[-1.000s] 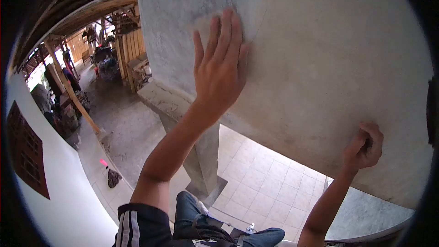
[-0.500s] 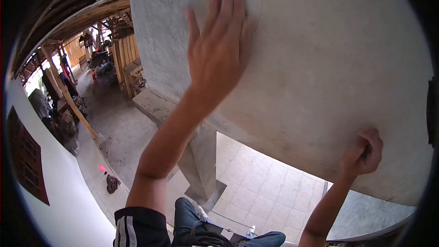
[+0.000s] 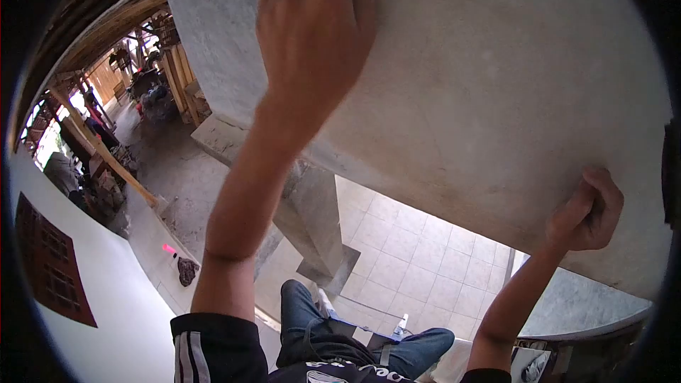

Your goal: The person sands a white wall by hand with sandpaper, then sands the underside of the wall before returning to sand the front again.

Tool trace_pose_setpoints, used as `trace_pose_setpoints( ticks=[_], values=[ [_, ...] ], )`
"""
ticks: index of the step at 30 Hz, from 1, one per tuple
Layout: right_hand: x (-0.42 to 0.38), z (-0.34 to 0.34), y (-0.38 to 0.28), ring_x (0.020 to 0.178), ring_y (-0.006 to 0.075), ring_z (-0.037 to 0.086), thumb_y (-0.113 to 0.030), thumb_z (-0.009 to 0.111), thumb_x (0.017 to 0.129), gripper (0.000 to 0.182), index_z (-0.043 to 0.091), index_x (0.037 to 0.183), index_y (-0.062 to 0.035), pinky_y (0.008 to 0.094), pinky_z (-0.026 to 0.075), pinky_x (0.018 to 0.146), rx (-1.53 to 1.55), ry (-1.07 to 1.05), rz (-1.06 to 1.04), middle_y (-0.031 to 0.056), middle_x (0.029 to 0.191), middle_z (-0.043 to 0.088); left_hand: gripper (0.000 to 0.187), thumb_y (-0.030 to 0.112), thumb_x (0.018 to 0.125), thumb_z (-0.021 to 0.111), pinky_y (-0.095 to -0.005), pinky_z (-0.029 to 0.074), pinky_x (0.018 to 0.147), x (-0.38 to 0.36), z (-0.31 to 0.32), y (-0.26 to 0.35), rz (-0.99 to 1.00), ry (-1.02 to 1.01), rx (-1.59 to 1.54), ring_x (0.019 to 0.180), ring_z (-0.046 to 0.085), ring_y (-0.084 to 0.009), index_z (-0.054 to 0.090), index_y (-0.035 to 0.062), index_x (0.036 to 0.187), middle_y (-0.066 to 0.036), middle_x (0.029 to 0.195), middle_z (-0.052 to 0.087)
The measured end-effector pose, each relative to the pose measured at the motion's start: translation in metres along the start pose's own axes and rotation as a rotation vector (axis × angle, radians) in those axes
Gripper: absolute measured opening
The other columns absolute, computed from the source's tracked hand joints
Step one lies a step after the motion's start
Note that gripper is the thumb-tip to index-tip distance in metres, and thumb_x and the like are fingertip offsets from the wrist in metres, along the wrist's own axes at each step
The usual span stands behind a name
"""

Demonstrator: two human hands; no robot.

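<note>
A large grey plastered surface (image 3: pixel 468 92) fills the upper middle and right. My left hand (image 3: pixel 312 28) lies against its upper left part, palm toward it, with the fingers apart and their tips cut off by the top edge of the view. Near the lower right of the surface is my right hand (image 3: pixel 589 209), its fingers curled in against the palm. Whether anything sits inside that curl is hidden. My left arm crosses in front of the surface's lower left edge.
Below stands a grey concrete pillar (image 3: pixel 312 220) on a tiled floor (image 3: pixel 418 255). A white wall (image 3: pixel 106 269) with a brown window (image 3: pixel 53 269) is at left, near a dark bundle (image 3: pixel 187 272). Wooden posts (image 3: pixel 106 152) and clutter stand farther back. A small bottle (image 3: pixel 401 326) is by my legs.
My left hand has moved up and looks larger, its fingertips now out of view. My right hand has shifted a little right and up. The whole view has tilted slightly.
</note>
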State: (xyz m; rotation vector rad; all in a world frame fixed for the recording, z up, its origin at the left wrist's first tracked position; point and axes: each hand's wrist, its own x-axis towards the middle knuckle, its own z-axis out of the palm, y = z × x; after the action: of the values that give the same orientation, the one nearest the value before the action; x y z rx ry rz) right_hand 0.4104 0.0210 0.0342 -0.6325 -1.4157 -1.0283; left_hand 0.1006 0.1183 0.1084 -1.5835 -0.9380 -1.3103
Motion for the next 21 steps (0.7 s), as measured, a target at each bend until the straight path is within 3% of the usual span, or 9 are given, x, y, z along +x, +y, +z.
trace_pose_setpoints(
  ticks=[3,6,9,11,13,14,18,20,21],
  values=[
    [-0.003,-0.003,-0.003,0.07,0.0149,0.06,0.001,0.052,0.088,0.013,0.065,0.091,0.0006,0.0283,0.049,0.067,0.191,-0.035,0.065,0.007,0.086,0.064,0.046,0.02,0.094,0.056,-0.0617,0.028,0.108,-0.04,0.007,0.017,0.005,0.08,-0.059,0.133,0.044,-0.0343,0.049,0.0035,0.137,-0.016,0.143,0.047],
    [-0.006,-0.005,-0.003,0.072,0.0153,0.06,0.002,0.052,0.088,0.013,0.065,0.091,0.0008,0.0276,0.049,0.068,0.189,-0.071,0.093,0.0072,0.086,0.064,0.051,0.022,0.094,0.058,-0.0612,0.029,0.108,-0.045,0.002,0.009,0.101,0.002,-0.004,0.133,0.042,-0.0382,0.046,0.0,0.138,-0.021,0.143,0.044],
    [0.006,0.003,0.0,0.056,0.0092,0.049,-0.009,0.051,0.092,0.015,0.063,0.098,-0.0014,0.0241,0.031,0.049,0.13,-0.005,-0.047,0.0048,0.079,0.063,0.043,0.019,0.099,0.047,-0.0581,0.022,0.112,0.012,-0.007,-0.018,0.0,-0.162,-0.055,0.134,0.04,-0.0371,0.046,0.0029,0.138,-0.017,0.142,0.047],
    [0.003,-0.002,-0.002,0.056,0.0092,0.048,-0.008,0.051,0.092,0.015,0.063,0.098,-0.0006,0.0243,0.032,0.049,0.084,-0.042,-0.005,0.005,0.078,0.063,0.053,0.027,0.101,0.04,-0.0541,0.011,0.115,0.023,-0.02,0.011,-0.084,-0.089,-0.155,0.141,0.021,-0.0393,0.032,-0.0032,0.144,-0.021,0.15,0.03],
    [0.001,-0.005,-0.001,0.061,0.0113,0.051,-0.005,0.051,0.091,0.014,0.063,0.095,0.0006,0.0252,0.037,0.055,0.093,-0.046,0.021,0.0059,0.08,0.063,0.044,0.019,0.098,0.049,-0.0559,0.024,0.112,-0.004,0.011,0.023,-0.084,0.191,-0.144,0.133,0.041,-0.0395,0.046,0.0007,0.138,-0.021,0.141,0.047],
    [-0.003,-0.005,-0.001,0.067,0.0133,0.055,-0.002,0.051,0.09,0.013,0.063,0.093,0.0015,0.0261,0.042,0.061,0.131,-0.048,0.033,0.0066,0.082,0.063,0.052,0.022,0.091,0.062,-0.0575,0.029,0.11,-0.023,0.01,0.032,-0.048,0.143,-0.116,0.134,0.04,-0.0407,0.049,-0.0054,0.133,-0.027,0.14,0.045],
    [-0.01,-0.004,0.007,0.072,0.0157,0.058,0.0,0.05,0.089,0.013,0.063,0.09,0.0028,0.0271,0.047,0.066,0.233,-0.048,0.043,0.0087,0.084,0.062,0.045,0.016,0.091,0.06,-0.0557,0.037,0.104,-0.029,0.015,0.025,0.023,0.218,-0.249,0.127,0.046,-0.0432,0.052,-0.008,0.128,-0.028,0.134,0.05],
    [0.001,0.003,0.0,0.06,0.0113,0.047,-0.001,0.051,0.087,0.014,0.063,0.094,-0.0003,0.0257,0.034,0.055,0.173,-0.004,0.038,0.0052,0.077,0.06,0.042,0.014,0.092,0.058,-0.0548,0.039,0.103,0.016,0.009,0.012,0.026,0.295,-0.4,0.127,0.047,-0.0434,0.052,-0.0081,0.127,-0.028,0.133,0.051],
    [0.002,0.004,-0.004,0.054,0.0091,0.042,-0.002,0.052,0.087,0.015,0.063,0.096,-0.0019,0.0251,0.027,0.049,0.142,0.006,0.044,0.0034,0.073,0.059,0.042,0.013,0.093,0.057,-0.0551,0.035,0.106,0.018,0.004,0.012,-0.028,0.193,-0.46,0.129,0.044,-0.0429,0.051,-0.0078,0.129,-0.028,0.135,0.049]
  ],
)
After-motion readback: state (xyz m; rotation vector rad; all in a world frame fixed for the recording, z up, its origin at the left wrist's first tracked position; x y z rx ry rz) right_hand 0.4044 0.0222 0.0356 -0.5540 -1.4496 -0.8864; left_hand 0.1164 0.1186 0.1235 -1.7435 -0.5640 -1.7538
